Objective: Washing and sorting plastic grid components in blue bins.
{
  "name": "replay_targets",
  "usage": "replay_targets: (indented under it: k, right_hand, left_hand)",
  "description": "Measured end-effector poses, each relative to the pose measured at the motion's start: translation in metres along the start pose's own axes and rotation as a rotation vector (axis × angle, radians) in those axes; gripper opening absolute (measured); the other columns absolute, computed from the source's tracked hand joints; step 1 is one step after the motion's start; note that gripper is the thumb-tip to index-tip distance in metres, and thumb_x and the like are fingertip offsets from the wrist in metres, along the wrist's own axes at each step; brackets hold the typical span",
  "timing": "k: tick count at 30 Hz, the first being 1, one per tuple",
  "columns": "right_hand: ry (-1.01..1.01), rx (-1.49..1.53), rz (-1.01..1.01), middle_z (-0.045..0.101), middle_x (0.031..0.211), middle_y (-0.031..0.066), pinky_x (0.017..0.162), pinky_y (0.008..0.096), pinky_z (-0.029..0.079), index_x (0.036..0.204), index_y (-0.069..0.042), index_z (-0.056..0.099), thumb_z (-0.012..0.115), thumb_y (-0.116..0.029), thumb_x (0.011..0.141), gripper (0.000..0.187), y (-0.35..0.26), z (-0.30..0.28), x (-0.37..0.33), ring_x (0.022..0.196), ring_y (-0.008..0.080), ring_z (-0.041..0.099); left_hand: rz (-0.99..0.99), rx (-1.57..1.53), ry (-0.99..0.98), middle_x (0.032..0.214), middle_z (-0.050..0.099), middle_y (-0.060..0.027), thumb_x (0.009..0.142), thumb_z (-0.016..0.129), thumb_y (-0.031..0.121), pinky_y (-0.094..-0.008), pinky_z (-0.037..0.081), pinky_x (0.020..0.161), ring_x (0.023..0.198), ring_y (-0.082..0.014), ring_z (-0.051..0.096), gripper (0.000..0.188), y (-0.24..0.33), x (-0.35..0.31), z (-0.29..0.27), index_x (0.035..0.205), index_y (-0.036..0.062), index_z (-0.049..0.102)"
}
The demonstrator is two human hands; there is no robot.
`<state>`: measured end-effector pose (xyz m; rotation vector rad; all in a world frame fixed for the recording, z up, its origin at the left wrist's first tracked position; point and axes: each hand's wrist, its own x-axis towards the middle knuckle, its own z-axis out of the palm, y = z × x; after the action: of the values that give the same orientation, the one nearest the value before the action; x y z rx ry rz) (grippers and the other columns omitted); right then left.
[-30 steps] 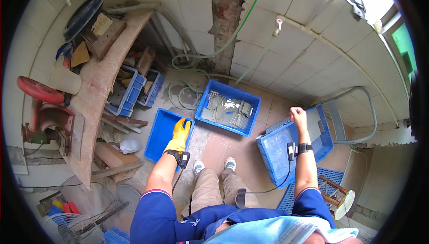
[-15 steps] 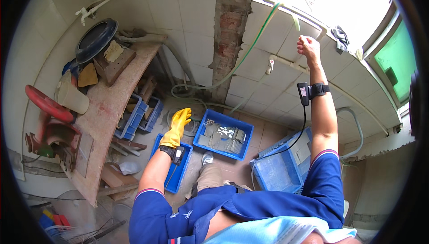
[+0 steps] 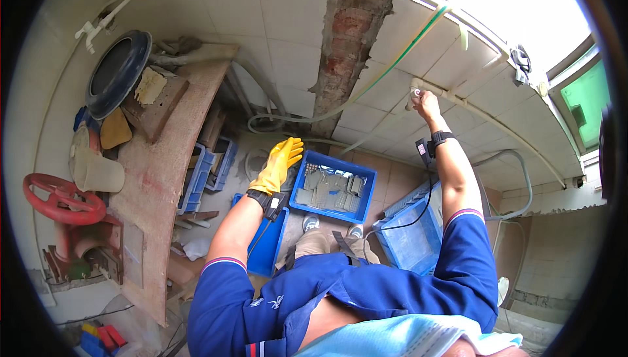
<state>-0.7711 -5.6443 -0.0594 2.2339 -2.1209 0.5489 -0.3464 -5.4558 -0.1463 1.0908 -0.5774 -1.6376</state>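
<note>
My bare right hand [image 3: 429,107] is at the tiled wall, its fingers closed around a small tap [image 3: 415,95] at the end of a pale pipe. Part of the tap is hidden by the fingers. A yellow rubber glove covers my left hand [image 3: 280,166], which is empty, fingers stretched out, above the floor. Just right of it, a blue crate [image 3: 333,215] holds several flat grey pieces, apparently in water. A pale hose [image 3: 374,133] runs down from the tap toward the crate. Under my left wrist sits another blue crate [image 3: 267,252].
At the left stands a worn board [image 3: 157,180] with a dark round basin [image 3: 119,74]; a red handwheel [image 3: 64,198] is beside it. Blue crates [image 3: 411,239] stand at right. A green-striped hose [image 3: 392,62] hangs along the wall.
My right hand has come down from high on the wall, where it was a fist, to the tap. The left hand has shifted slightly right and up. The view has also shifted.
</note>
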Motion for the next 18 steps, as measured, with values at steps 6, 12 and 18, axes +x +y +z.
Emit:
replay_targets:
  k: [6, 12, 18]
  right_hand:
    - [-0.237, -0.259, -0.031, 0.065, 0.083, 0.0165, 0.072, 0.0379, 0.05, 0.097, -0.007, 0.065, 0.06, -0.014, 0.075, 0.024, -0.027, -0.057, 0.015, 0.081, 0.0311, 0.063]
    - [0.073, 1.281, 0.265, 0.065, 0.092, 0.0087, 0.074, 0.0285, 0.047, 0.104, -0.003, 0.059, 0.065, -0.04, 0.081, 0.044, -0.111, -0.136, 0.073, 0.081, 0.0164, 0.062]
    - [0.326, 1.712, 0.329, 0.049, 0.062, 0.0049, 0.051, 0.0336, 0.05, 0.091, 0.0, 0.052, 0.051, -0.034, 0.091, 0.034, -0.13, -0.155, 0.113, 0.052, 0.0163, 0.052]
  left_hand:
    - [0.012, -0.004, 0.012, 0.117, 0.057, -0.0145, 0.092, 0.049, 0.034, -0.0345, 0.044, 0.091, 0.107, -0.0242, 0.055, 0.04, 0.01, 0.028, 0.01, 0.116, 0.0013, 0.052]
    - [0.047, 0.0, 0.064, 0.115, 0.058, -0.014, 0.092, 0.049, 0.034, -0.0335, 0.046, 0.089, 0.105, -0.0229, 0.056, 0.04, 0.03, 0.033, 0.008, 0.114, 0.0012, 0.054]
    - [0.085, -0.062, -0.036, 0.117, 0.056, -0.0164, 0.092, 0.048, 0.034, -0.0358, 0.043, 0.092, 0.108, -0.0267, 0.054, 0.042, 0.053, 0.039, 0.037, 0.116, -0.0003, 0.052]
